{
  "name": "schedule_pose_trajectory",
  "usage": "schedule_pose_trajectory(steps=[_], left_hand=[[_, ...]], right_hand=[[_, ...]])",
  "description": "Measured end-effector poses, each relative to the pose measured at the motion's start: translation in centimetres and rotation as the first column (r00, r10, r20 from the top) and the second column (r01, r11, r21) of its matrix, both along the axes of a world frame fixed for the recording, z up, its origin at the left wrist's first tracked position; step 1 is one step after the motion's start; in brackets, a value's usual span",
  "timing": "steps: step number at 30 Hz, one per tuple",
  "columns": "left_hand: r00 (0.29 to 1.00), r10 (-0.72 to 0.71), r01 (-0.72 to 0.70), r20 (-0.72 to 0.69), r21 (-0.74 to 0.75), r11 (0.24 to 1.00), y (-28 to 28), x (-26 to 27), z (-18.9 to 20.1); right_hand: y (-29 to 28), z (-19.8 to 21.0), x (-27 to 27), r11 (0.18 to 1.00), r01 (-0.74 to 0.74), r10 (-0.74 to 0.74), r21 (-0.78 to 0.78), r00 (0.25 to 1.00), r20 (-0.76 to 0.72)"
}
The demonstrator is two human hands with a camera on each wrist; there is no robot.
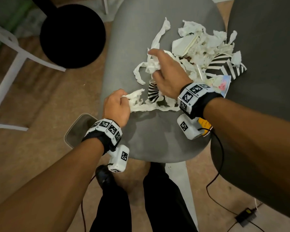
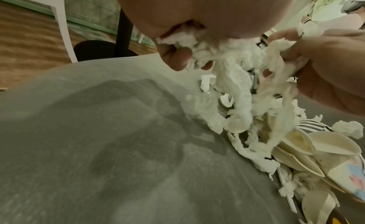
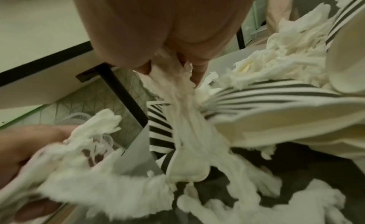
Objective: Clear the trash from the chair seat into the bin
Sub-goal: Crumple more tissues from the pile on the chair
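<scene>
Both hands (image 1: 116,106) fisted on tissue (image 1: 141,104) near seat edge (image 1: 105,91)

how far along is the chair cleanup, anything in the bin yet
Early. Nothing visibly binned; the bin shows little of its inside. In hand: the left hand grips a tissue strip, and the right hand grips another wad. Left: most of the trash pile remains on the chair seat.

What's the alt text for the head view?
Both hands grip torn white tissue on a grey chair seat: the left hand at the near edge, the right hand in the pile. Striped paper lies among the scraps; a bin stands below.
</scene>
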State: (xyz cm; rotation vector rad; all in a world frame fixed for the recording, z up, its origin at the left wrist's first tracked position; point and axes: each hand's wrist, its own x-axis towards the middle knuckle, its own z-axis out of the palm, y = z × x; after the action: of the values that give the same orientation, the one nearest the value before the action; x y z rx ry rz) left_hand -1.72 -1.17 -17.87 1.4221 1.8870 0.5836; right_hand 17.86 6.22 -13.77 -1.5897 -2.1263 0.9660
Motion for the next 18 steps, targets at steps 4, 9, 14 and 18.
schedule_pose_trajectory(steps=[4,9,14,18], left_hand=[[1.000,-0.015,0.015,-0.002,-0.059,0.998,-0.8,-0.1,0.3],[0.996,-0.066,0.061,-0.066,-0.072,0.996,-1.4,-0.6,-0.3],[0.997,-0.022,0.028,0.071,-0.088,0.996,-2.1,-1.7,-0.1],[0.997,0.016,-0.012,0.080,-0.039,0.999,-3.0,-4.1,0.2]], right_hand=[[0.4,0.2,-0.2,0.999,0.032,-0.031,-0.001,0.992,0.124],[-0.5,0.4,-1.3,0.990,0.142,-0.142,0.002,0.988,0.064],[-2.1,1.1,-4.1,0.991,0.098,-0.091,-0.091,0.993,0.077],[-3.5,1.8,-7.9,0.982,0.141,-0.131,-0.129,0.988,0.086]])
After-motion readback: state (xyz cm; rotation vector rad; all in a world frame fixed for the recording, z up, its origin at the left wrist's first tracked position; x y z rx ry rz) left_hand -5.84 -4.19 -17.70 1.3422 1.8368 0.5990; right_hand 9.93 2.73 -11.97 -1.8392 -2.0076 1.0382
